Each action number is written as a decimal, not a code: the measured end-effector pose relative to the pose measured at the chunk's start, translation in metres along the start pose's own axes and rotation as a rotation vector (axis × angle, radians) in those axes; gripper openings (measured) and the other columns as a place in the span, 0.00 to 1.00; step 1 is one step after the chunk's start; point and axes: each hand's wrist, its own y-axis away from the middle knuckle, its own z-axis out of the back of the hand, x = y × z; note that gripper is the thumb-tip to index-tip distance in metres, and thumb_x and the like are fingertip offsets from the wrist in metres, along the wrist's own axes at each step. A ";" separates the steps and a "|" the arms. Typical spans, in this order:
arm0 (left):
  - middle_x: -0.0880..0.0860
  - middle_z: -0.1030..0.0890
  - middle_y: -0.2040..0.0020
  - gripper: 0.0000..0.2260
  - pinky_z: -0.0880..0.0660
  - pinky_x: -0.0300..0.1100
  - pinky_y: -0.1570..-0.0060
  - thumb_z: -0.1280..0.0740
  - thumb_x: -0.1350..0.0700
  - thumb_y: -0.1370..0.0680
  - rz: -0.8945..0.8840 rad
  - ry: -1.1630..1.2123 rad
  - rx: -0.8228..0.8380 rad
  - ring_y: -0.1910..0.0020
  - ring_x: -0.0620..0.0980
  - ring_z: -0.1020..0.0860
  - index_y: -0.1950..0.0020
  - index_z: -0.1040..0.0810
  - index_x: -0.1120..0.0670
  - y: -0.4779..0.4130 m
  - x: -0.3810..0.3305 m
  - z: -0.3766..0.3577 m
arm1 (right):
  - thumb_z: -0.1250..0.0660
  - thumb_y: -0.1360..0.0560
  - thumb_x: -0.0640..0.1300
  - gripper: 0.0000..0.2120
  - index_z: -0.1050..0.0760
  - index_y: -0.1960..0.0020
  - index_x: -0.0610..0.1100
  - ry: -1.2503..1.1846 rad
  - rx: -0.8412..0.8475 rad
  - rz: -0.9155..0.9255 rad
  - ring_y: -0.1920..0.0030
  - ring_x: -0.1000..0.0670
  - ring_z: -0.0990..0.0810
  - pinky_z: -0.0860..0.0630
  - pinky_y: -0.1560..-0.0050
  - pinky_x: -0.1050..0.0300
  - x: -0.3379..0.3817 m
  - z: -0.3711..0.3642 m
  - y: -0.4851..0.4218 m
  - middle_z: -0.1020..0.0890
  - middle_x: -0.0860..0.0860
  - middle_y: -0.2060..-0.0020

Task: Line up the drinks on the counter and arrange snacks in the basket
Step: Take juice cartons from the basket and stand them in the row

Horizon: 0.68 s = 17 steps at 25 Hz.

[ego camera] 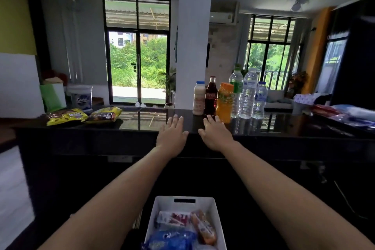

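1. While my left hand (172, 131) and right hand (216, 133) lie flat, fingers spread, holding nothing, on the glossy black counter (142, 122) at frame centre, seven drink bottles (229, 97) cluster right of centre.
2. Two yellow snack bags (85, 115) lie on the counter at left.
3. My white plastic basket (213, 207), bottom centre, holds snack packets.

Legible markings are few. The dark cola bottle (210, 96) on the black counter (142, 122) carries a red label with white script in the Coca-Cola style; the script itself is too small to read with certainty. The left yellow snack bag (67, 116) shows large white letters on a dark ground, apparently "KOH" or similar, not confirmed. The tall clear water bottle (248, 94) bears a blue-and-white label, wording illegible. The white tub (80, 97) at the rear shows blue script, illegible. Printing on the packets in the white basket (150, 221) cannot be read.
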 end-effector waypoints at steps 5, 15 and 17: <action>0.55 0.49 0.21 0.25 0.52 0.52 0.25 0.48 0.49 0.17 0.003 0.050 -0.060 0.23 0.53 0.51 0.22 0.49 0.55 0.086 0.025 -0.030 | 0.49 0.18 0.53 0.29 0.49 0.22 0.41 -0.054 0.087 -0.031 0.22 0.41 0.54 0.51 0.24 0.45 0.001 -0.049 0.077 0.49 0.45 0.21; 0.54 0.46 0.22 0.28 0.47 0.53 0.26 0.44 0.47 0.18 0.059 0.066 0.349 0.24 0.54 0.45 0.22 0.50 0.54 0.161 0.062 -0.116 | 0.46 0.17 0.53 0.28 0.47 0.22 0.42 -0.050 0.276 -0.164 0.27 0.41 0.37 0.32 0.33 0.49 -0.008 -0.176 0.152 0.45 0.45 0.22; 0.54 0.43 0.22 0.28 0.44 0.53 0.27 0.42 0.48 0.18 0.040 0.093 0.389 0.25 0.54 0.42 0.22 0.48 0.54 0.159 0.063 -0.136 | 0.47 0.17 0.54 0.27 0.45 0.23 0.42 -0.044 0.299 -0.189 0.29 0.42 0.34 0.32 0.34 0.50 -0.010 -0.203 0.153 0.42 0.45 0.23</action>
